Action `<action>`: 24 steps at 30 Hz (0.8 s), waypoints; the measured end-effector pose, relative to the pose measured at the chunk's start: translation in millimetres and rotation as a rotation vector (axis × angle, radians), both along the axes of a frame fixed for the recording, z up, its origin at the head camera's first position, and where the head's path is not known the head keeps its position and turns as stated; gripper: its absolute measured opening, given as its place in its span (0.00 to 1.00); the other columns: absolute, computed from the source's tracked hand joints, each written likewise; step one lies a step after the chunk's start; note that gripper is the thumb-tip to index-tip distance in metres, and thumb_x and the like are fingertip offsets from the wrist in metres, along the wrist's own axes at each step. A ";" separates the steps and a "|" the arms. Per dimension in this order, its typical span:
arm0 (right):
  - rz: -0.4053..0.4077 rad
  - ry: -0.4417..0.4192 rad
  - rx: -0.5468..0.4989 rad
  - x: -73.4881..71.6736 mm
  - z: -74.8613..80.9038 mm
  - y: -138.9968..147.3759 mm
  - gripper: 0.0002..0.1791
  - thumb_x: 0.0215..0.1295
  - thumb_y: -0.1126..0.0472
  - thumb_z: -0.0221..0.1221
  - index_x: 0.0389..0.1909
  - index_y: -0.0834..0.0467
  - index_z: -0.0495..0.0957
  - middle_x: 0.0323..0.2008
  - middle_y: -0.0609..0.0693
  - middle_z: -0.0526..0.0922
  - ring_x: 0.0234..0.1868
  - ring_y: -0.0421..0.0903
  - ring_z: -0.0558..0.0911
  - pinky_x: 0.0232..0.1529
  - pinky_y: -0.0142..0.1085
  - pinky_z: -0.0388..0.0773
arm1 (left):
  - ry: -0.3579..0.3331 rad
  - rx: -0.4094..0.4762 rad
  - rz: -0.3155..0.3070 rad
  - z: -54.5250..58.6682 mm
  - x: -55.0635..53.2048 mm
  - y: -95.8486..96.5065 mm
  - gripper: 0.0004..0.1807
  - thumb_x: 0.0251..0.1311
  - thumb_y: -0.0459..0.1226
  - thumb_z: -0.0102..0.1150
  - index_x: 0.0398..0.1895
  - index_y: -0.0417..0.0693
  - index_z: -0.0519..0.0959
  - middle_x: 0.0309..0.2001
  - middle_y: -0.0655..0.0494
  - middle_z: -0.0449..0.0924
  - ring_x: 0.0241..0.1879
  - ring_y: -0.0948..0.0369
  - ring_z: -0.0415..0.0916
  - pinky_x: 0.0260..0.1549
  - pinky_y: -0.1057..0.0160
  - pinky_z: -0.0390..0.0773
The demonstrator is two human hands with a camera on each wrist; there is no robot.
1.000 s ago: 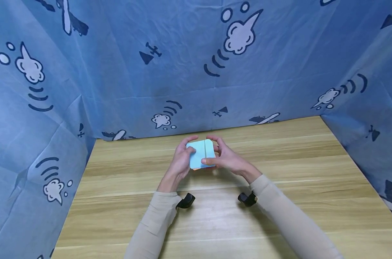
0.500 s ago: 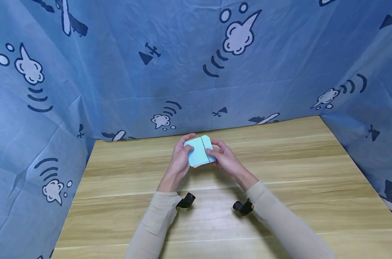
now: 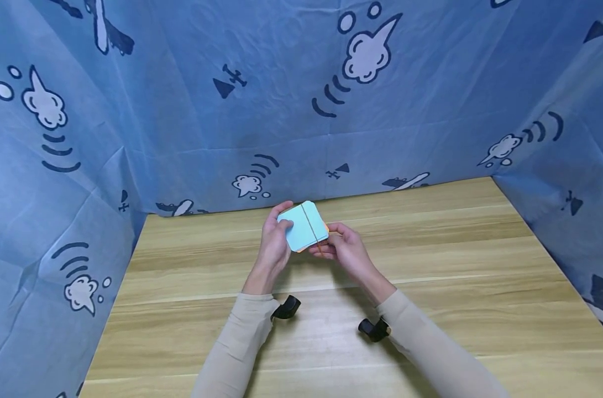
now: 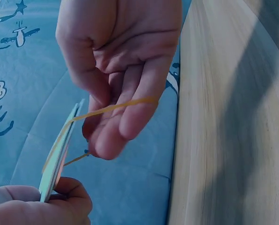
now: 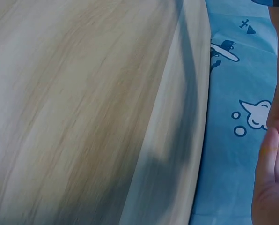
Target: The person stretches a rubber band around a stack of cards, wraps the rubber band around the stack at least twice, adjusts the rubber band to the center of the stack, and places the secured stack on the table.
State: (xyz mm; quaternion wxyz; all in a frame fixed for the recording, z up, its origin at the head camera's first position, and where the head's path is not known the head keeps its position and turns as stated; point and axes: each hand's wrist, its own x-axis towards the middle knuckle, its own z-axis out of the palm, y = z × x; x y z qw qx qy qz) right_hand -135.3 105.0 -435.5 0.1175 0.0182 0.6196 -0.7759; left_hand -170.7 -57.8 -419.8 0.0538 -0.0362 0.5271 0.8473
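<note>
A thin stack of light blue square cards (image 3: pixel 297 228) with rounded corners is held up off the table by my left hand (image 3: pixel 273 242), thumb on top and fingers beneath. Orange shows at the stack's edge. Around it runs a thin yellow-brown rubber band (image 4: pixel 106 108), crossing the top face near the right side. My right hand (image 3: pixel 350 250) has its fingers hooked in the band, stretching it away from the cards (image 4: pixel 60 152), as the left wrist view shows. The right wrist view catches only part of a hand (image 5: pixel 273 187) at its edge, with the band across its fingers.
A wood-grain table (image 3: pixel 430 265) lies below both hands. Blue patterned cloth (image 3: pixel 291 110) hangs behind the table and along both sides. Black wrist cameras (image 3: pixel 286 308) are strapped over the beige sleeves (image 3: pixel 236 337).
The right hand has slid off the stack's face to its lower right, and now pulls the rubber band out. The left hand has shifted slightly left, and the stack has tilted counterclockwise.
</note>
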 end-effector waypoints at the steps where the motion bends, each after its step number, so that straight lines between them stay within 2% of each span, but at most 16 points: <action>1: 0.027 0.008 0.014 0.7 -1.0 1.0 0.13 0.74 0.73 0.42 0.54 0.74 0.68 0.40 0.69 0.84 0.38 0.50 0.88 0.47 0.45 0.82 | 0.001 0.014 0.009 0.0 0.0 0.2 0.25 0.62 0.20 0.36 0.61 0.38 0.68 0.57 0.42 0.67 0.50 0.54 0.71 0.42 0.64 0.78; 5: 0.116 0.039 0.066 3.6 -6.0 3.8 0.10 0.69 0.77 0.51 0.48 0.77 0.72 0.44 0.75 0.81 0.39 0.53 0.88 0.49 0.52 0.80 | 0.007 0.052 0.035 0.8 0.2 0.6 0.23 0.62 0.20 0.36 0.58 0.41 0.69 0.55 0.43 0.67 0.48 0.54 0.72 0.40 0.64 0.79; 8: 0.164 0.083 0.119 6.5 -8.8 3.8 0.10 0.66 0.78 0.56 0.45 0.80 0.76 0.43 0.74 0.82 0.37 0.51 0.88 0.46 0.50 0.81 | -0.002 0.054 0.056 1.7 -0.2 0.5 0.22 0.61 0.21 0.36 0.56 0.42 0.69 0.53 0.44 0.67 0.47 0.54 0.71 0.39 0.63 0.78; 13: 0.278 0.335 0.259 13.6 -13.3 1.4 0.09 0.62 0.72 0.65 0.43 0.69 0.85 0.39 0.59 0.85 0.37 0.45 0.85 0.41 0.37 0.83 | -0.032 0.041 0.084 2.5 -1.9 1.8 0.22 0.63 0.20 0.36 0.57 0.40 0.69 0.53 0.43 0.66 0.46 0.54 0.71 0.39 0.63 0.77; 15: 0.305 0.443 0.315 16.3 -14.0 0.0 0.09 0.62 0.69 0.66 0.42 0.63 0.88 0.38 0.53 0.84 0.38 0.46 0.82 0.40 0.34 0.80 | -0.038 0.041 0.076 2.6 -1.8 2.7 0.22 0.63 0.20 0.35 0.59 0.37 0.67 0.55 0.43 0.65 0.46 0.54 0.71 0.40 0.64 0.77; 17: 0.317 0.492 0.335 17.7 -13.5 -1.1 0.10 0.62 0.66 0.67 0.44 0.59 0.89 0.38 0.49 0.84 0.39 0.46 0.81 0.39 0.35 0.79 | -0.042 0.036 0.061 2.2 -1.5 2.8 0.23 0.63 0.19 0.34 0.60 0.35 0.66 0.57 0.43 0.64 0.47 0.54 0.70 0.41 0.64 0.77; 19: 0.307 0.495 0.325 18.0 -12.7 -0.8 0.10 0.64 0.65 0.66 0.45 0.58 0.88 0.38 0.49 0.84 0.39 0.47 0.81 0.40 0.36 0.80 | -0.047 0.030 0.047 1.8 -1.5 2.2 0.24 0.63 0.20 0.33 0.62 0.34 0.66 0.59 0.43 0.64 0.50 0.54 0.70 0.42 0.64 0.77; 21: 0.288 0.458 0.287 17.3 -11.9 0.6 0.10 0.67 0.65 0.63 0.47 0.59 0.88 0.40 0.49 0.85 0.39 0.47 0.83 0.42 0.40 0.82 | -0.044 0.021 0.040 1.0 -2.0 0.9 0.25 0.63 0.20 0.33 0.62 0.34 0.67 0.61 0.42 0.64 0.52 0.53 0.70 0.45 0.64 0.77; 24: 0.272 0.418 0.211 16.2 -10.8 2.3 0.12 0.73 0.66 0.56 0.48 0.64 0.86 0.40 0.54 0.85 0.37 0.51 0.85 0.44 0.46 0.83 | -0.040 0.008 0.028 0.7 -2.8 -1.2 0.26 0.62 0.20 0.32 0.62 0.35 0.68 0.63 0.40 0.64 0.56 0.51 0.69 0.50 0.62 0.77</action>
